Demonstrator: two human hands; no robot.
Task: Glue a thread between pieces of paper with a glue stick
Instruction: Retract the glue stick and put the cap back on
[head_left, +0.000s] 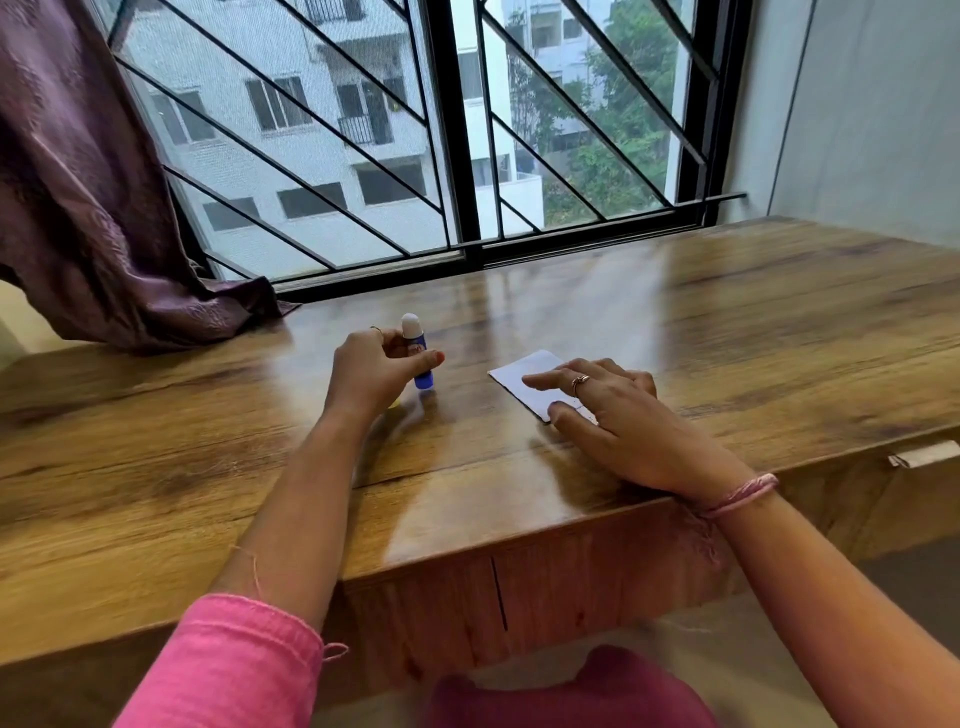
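A blue glue stick (418, 358) with its white glue tip exposed stands upright on the wooden table (727, 312), and my left hand (376, 371) grips its body. A small yellow thing peeks out below that hand. To the right lies a white piece of paper (524, 376). My right hand (618, 415) rests flat on the paper with its fingers spread, covering the near right part. No thread on the paper is visible.
A purple curtain (88, 208) drapes onto the table's far left corner. A barred window (457, 156) runs along the far edge. A drawer handle (922, 453) sits under the table's front edge at right.
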